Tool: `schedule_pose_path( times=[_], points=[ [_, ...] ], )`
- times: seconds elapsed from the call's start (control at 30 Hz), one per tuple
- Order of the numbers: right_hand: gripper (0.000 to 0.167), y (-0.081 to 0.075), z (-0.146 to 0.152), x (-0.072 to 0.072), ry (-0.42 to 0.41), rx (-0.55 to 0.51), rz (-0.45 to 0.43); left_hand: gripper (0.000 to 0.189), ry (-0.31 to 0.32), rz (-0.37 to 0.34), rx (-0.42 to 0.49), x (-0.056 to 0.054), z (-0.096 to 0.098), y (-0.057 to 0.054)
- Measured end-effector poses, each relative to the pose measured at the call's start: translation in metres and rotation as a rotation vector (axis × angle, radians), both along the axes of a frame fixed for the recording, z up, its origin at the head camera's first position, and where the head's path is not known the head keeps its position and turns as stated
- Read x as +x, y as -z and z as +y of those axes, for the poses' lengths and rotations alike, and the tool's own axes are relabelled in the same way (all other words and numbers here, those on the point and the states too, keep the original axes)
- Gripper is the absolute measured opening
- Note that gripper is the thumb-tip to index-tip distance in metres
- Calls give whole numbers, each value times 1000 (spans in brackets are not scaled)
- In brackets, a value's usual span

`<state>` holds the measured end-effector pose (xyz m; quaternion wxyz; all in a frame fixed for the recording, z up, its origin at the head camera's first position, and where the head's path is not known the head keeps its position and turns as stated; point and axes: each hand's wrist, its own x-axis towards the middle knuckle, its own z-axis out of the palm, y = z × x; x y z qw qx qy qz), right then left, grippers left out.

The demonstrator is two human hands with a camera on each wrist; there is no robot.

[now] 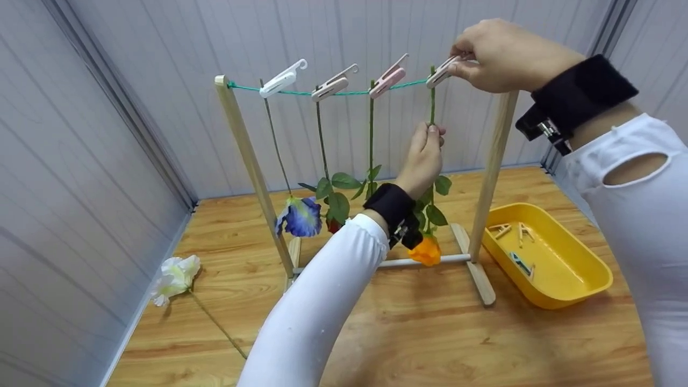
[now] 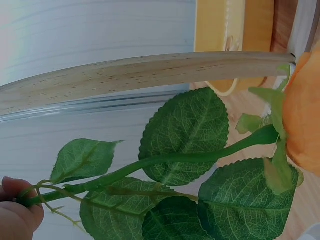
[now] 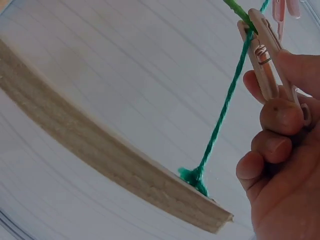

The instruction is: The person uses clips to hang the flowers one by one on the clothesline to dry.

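Observation:
My right hand pinches a beige clothespin near the right end of the green cord. In the right wrist view the clothespin's tips straddle the cord and a green stem. Below it, my left hand holds that stem between thumb and fingers. An orange artificial flower hangs head down at its lower end, with green leaves along it. Left of it, three more clothespins, white, beige and pink, clip stems to the cord.
The cord runs between two wooden posts. A blue-purple flower and a partly hidden red one hang there. A white flower lies on the floor at left. The yellow tub at right holds several clothespins.

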<state>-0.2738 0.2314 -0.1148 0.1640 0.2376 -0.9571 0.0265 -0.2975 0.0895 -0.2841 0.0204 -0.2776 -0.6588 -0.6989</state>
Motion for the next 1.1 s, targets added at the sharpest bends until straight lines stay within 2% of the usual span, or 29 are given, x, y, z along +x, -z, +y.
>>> schedule_pose_path(
  times=[0.17,0.3,0.53,0.7,0.83,0.93,1.1],
  points=[
    [38,-2,1,-3,3,42,-30,26,6,3,-7,1,-1,1],
    [42,-5,2,1,15,45,-14,25,29,1,17,1,-2,3],
    [45,0,3,21,34,-60,143,27,38,1,10,4,-5,3],
    [44,7,7,33,65,-84,263,35,1,3,-96,9,-9,3],
    [40,17,13,42,38,-117,354,59,-33,-4,-210,17,-14,5],
    [38,26,17,48,18,-139,391,71,-67,20,-256,27,-18,8],
    [38,42,25,60,38,-166,395,72,-123,94,-312,47,-26,17]
  ],
)
